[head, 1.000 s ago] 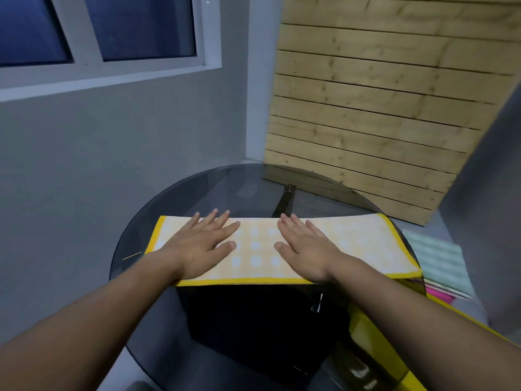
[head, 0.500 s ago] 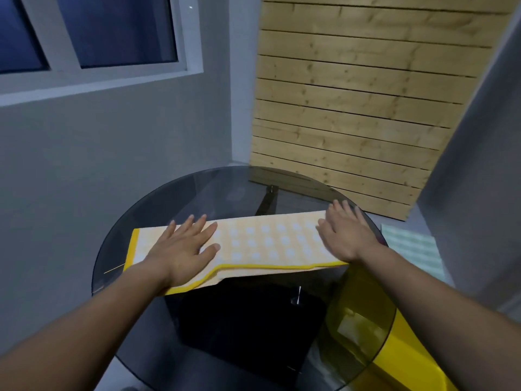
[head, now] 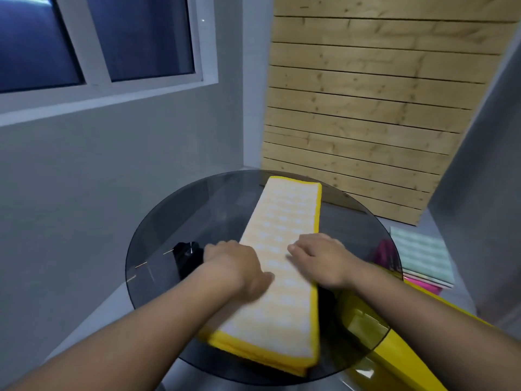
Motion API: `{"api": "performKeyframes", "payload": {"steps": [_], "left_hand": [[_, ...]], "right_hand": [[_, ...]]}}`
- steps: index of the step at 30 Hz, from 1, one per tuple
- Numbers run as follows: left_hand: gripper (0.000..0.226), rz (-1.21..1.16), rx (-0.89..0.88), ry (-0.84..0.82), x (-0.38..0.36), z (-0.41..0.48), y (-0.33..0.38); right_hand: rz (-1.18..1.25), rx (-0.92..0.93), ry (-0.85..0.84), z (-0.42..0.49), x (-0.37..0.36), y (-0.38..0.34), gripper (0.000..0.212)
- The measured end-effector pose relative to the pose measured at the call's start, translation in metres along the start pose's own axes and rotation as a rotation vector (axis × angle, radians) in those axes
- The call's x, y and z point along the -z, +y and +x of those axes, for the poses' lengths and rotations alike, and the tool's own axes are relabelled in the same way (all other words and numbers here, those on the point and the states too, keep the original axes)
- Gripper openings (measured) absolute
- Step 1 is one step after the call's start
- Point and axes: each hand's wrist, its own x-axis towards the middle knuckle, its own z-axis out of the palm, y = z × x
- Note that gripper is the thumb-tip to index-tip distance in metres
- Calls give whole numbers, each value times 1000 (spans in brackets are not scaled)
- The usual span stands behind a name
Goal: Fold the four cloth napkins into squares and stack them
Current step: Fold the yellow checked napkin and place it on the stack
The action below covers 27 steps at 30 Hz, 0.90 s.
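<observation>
On the glass table (head: 158, 221) our yellow napkin (head: 284, 218) lies folded in a long strip. Our left grip (head: 234, 266) clasps its left edge, our right grip (head: 321, 258) its right.

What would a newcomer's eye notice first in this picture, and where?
The yellow napkin, folded into a long strip, lies across the round glass table from near edge to far. The left hand and right hand hold its sides at the middle. A wooden slat panel stands behind.
</observation>
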Motion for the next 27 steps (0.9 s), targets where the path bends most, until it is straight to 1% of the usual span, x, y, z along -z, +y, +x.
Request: {"api": "performKeyframes", "payload": {"steps": [1, 3, 5, 6, 7, 9, 12, 15, 17, 19, 20, 22, 23, 25, 27], "left_hand": [[70, 22, -69, 41, -2, -7, 3], [57, 7, -248, 187, -12, -13, 4], [40, -146, -491, 308, -26, -14, 1], [34, -227, -593, 318, -32, -13, -2], [34, -289, -654, 304, -38, -11, -5], [45, -340, -665, 259, -48, -6, -13], [63, -310, -607, 235, -60, -1, -21], [65, -290, -591, 234, -63, 1, -20], [65, -280, -585, 226, -63, 0, -18], [63, -316, -589, 229, -61, -4, -18], [58, -347, -616, 259, -59, -7, -18], [42, -382, -704, 369, -56, -17, -20], [33, -401, -738, 393, -55, -24, -20], [23, -492, -765, 320, -56, -37, -20], [28, -555, -763, 219, -63, -47, -19]], "right_hand": [[-52, -14, 7, 0, 0, 7, 45], [-77, -31, -1, 0, -3, 20, 40], [-33, -22, -37, -1, -7, 30, 43], [-21, -9, -56, -1, -8, 33, 48], [-14, 5, -63, 0, -9, 35, 50], [19, 27, -56, 3, -11, 39, 52], [96, 62, 7, 2, -12, 37, 48], [96, 141, 66, -8, -6, 25, 30], [77, 205, 45, -23, -1, 13, 20], [75, 278, -30, -44, 1, 2, 23], [66, 310, -68, -55, -1, -1, 26], [53, 344, -130, -75, -7, -3, 30], [64, 348, -154, -83, -10, -3, 32], [99, 355, -185, -94, -15, 0, 36], [117, 365, -192, -102, -19, 2, 40]]}}
